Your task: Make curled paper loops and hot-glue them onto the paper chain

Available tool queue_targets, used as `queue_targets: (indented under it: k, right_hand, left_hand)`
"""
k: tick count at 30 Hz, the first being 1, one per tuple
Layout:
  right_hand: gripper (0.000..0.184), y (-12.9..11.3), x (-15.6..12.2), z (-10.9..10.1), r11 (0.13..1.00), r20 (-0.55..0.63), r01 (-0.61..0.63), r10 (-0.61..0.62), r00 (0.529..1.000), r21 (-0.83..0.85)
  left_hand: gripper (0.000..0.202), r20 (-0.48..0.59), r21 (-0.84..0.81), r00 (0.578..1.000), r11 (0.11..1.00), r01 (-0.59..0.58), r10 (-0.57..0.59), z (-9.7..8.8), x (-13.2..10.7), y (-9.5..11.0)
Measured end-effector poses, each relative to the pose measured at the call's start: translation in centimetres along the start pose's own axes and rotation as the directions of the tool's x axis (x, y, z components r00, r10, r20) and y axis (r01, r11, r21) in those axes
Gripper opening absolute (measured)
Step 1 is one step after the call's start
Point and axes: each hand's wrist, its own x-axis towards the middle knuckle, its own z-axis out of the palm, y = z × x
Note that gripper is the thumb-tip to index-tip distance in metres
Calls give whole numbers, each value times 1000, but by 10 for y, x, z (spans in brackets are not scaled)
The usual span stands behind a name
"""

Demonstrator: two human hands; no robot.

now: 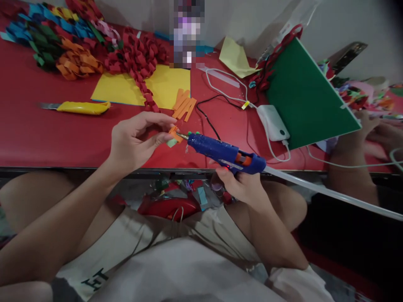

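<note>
A: Quick, what's the L hand (132, 140) got?
B: Pinching a small orange paper piece (173, 131) btwn thumb & fingers, above the front part of the red table (56, 140).
A: & R hand (242, 184)?
B: Wrapped round the handle of a blue glue gun (214, 146); metal tip's right at the orange paper, can't tell if touching. White glue stick (321, 191) runs out the back.
A: Other stuff nearby?
B: Loose orange strips (185, 107) just beyond the L hand, partly over the corner of a yellow sheet (171, 82). Red paper chain (134, 56) trails across that sheet, w/ its near end by the L hand. Yellow-handled cutter (83, 108) lies to the left.
A: R side?
B: White box (272, 121) w/ cable, next to a tilted green board (310, 94). Co-worker's hands (373, 126) are past it, partly hidden.
</note>
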Motion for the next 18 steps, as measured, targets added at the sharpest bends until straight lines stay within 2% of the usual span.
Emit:
queue_targets:
  k: [6,11,18]
  right_hand:
    - [36,1,-1,2,999,-14,34,-34,999,-38]
    - [36,1,1,3,999,8,48,-48,999,-24]
    - [37,-1,1,2,999,31,37,-36,999,-27]
  left_hand:
    - [26,7,7,1000,1000,-8,8,-2,0,-2]
    - [33,32,-27,991,991,-131,132,-3,2,-9]
    - [38,32,-13,984,985,-173,173,-3,3,-14]
